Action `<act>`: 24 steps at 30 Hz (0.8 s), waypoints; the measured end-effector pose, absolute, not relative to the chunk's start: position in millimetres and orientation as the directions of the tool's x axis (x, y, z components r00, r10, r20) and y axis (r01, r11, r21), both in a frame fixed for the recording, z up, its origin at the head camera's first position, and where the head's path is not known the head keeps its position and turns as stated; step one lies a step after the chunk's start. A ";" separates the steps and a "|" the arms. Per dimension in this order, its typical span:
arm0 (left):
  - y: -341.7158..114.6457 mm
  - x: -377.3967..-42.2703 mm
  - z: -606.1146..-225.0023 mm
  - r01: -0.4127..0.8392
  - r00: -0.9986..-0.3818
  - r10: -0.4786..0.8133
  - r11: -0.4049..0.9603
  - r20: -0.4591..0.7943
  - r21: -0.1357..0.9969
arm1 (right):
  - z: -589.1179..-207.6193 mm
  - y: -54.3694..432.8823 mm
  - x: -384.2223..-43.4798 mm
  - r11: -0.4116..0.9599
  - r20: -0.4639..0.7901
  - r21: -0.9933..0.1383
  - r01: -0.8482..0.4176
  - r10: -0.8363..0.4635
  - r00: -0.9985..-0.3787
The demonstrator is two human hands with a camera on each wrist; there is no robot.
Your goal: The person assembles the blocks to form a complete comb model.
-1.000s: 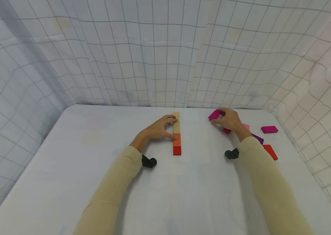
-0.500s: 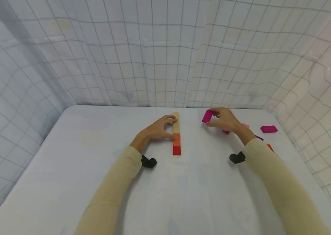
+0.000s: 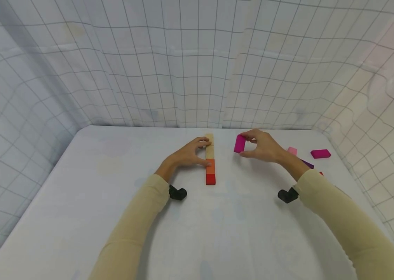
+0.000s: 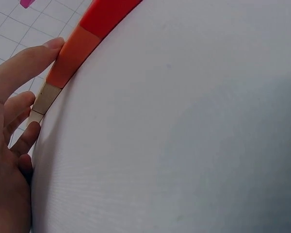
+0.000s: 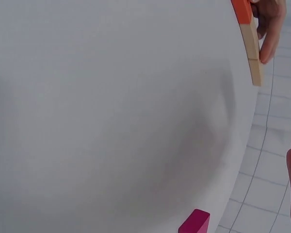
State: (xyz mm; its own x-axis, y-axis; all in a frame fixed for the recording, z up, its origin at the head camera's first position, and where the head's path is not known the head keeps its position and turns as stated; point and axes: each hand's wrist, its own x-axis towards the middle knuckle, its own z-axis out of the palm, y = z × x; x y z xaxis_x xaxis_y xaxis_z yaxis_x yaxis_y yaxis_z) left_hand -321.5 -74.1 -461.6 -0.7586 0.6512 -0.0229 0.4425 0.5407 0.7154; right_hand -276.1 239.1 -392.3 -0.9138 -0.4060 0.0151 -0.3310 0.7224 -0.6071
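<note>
A straight row of blocks runs front to back on the table: a red block (image 3: 210,179) at the near end, then an orange block (image 3: 211,170), then plain wooden blocks (image 3: 210,152). My left hand (image 3: 187,153) rests at the row's left side, thumb on the orange block and fingertips on the plain wood. In the left wrist view the thumb (image 4: 52,44) lies at the orange block's edge. To the right of the row, my right hand (image 3: 264,147) pinches a magenta block (image 3: 239,144), held upright between thumb and fingers.
Behind the right forearm lie a pink block (image 3: 292,151), a purple block (image 3: 307,163) and a partly hidden red piece (image 3: 321,173). Another magenta block (image 3: 320,154) lies farther right. A white gridded curtain (image 3: 197,77) surrounds the white table (image 3: 120,171).
My right hand has moved left toward the row, carrying the magenta block and turning it more upright. My left hand has stayed in place on the row.
</note>
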 end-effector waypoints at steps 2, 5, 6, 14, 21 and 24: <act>-74.1 -322.1 -462.3 0.439 -0.759 0.650 0.546 -0.031 0.713 | -391.7 233.5 -271.0 0.730 0.013 -0.588 -0.349 -0.423 -0.906; -73.8 -322.2 -462.9 0.434 -0.762 0.646 0.556 -0.041 0.709 | -391.3 225.2 -262.5 0.729 0.021 -0.566 -0.385 -0.454 -0.891; -73.7 -322.0 -462.9 0.433 -0.763 0.645 0.559 -0.043 0.707 | -392.5 223.0 -260.2 0.728 0.026 -0.558 -0.399 -0.465 -0.885; -70.6 -319.9 -459.9 0.436 -0.760 0.649 0.547 -0.033 0.714 | -400.9 206.7 -238.2 0.699 0.053 -0.522 -0.489 -0.546 -0.836; -72.6 -319.4 -460.0 0.431 -0.765 0.643 0.552 -0.036 0.713 | -411.0 191.9 -217.4 0.664 0.047 -0.531 -0.526 -0.597 -0.801; -73.4 -318.5 -459.7 0.433 -0.766 0.642 0.558 -0.036 0.708 | -417.9 186.9 -208.0 0.659 0.038 -0.527 -0.536 -0.612 -0.790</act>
